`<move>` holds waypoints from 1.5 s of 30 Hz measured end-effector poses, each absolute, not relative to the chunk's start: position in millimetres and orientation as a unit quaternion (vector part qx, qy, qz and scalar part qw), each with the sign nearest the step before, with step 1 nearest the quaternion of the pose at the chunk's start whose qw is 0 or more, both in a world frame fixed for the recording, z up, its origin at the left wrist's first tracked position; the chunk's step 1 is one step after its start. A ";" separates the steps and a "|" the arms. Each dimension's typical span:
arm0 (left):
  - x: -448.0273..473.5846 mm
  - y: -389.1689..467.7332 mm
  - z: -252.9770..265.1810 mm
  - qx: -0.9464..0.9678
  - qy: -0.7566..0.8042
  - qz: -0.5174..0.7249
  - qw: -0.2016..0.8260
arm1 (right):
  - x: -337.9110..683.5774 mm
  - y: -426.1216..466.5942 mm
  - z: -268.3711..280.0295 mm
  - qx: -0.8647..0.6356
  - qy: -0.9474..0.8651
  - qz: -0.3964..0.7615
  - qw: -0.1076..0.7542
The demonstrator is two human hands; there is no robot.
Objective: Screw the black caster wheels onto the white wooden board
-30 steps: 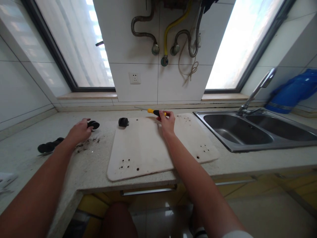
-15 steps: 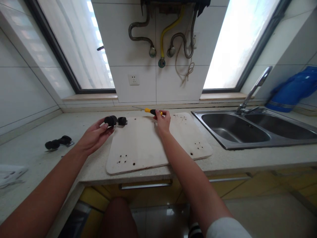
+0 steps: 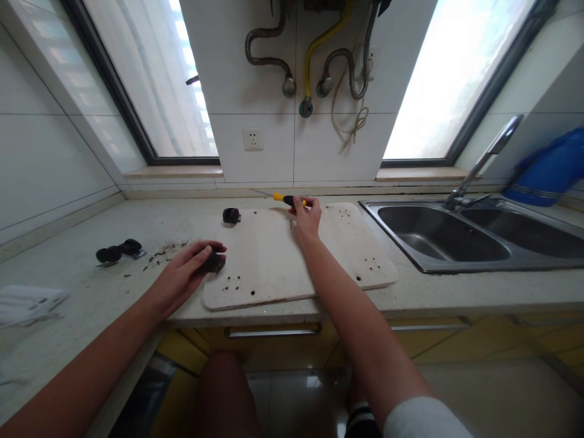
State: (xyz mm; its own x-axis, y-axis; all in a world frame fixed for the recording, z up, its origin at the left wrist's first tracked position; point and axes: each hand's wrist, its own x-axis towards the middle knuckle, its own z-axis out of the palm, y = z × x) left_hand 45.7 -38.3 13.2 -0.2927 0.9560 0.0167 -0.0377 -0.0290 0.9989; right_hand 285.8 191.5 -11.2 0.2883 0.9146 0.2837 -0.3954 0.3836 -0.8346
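Note:
A black caster wheel (image 3: 213, 263) is gripped in my left hand (image 3: 196, 260), just above the near left corner of a pale wooden board (image 3: 269, 255). Groups of small holes mark the board near its corners. At its far left corner sits another black caster (image 3: 231, 215) with a metal plate. My right hand (image 3: 308, 214) is closed round a yellow and black screwdriver (image 3: 285, 198), held over the board's far edge with the shaft pointing left. Two more black casters (image 3: 118, 250) lie together on the counter to the left.
Dark crumbs (image 3: 166, 252) are scattered on the counter (image 3: 137, 286) beside the board. A white plastic piece (image 3: 30, 303) lies at the far left. To the right is a steel double sink (image 3: 438, 231) with a faucet (image 3: 483, 161), and a blue object (image 3: 550, 167) stands beyond it.
My left hand has moved toward me with one caster, down to the board's near left corner. The other caster stays at the far left corner. My right hand still holds the screwdriver.

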 end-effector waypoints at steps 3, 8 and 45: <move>39.6 -42.1 12.5 0.566 0.595 0.462 0.336 | 286.6 192.5 -11.7 -0.328 -0.397 0.444 0.734; 28.0 -44.3 18.8 0.716 0.595 0.298 0.212 | 287.3 193.6 -12.3 -0.325 -0.400 0.441 0.735; 33.7 -48.9 21.7 0.767 0.578 0.207 0.186 | 288.3 192.5 -13.3 -0.323 -0.416 0.432 0.733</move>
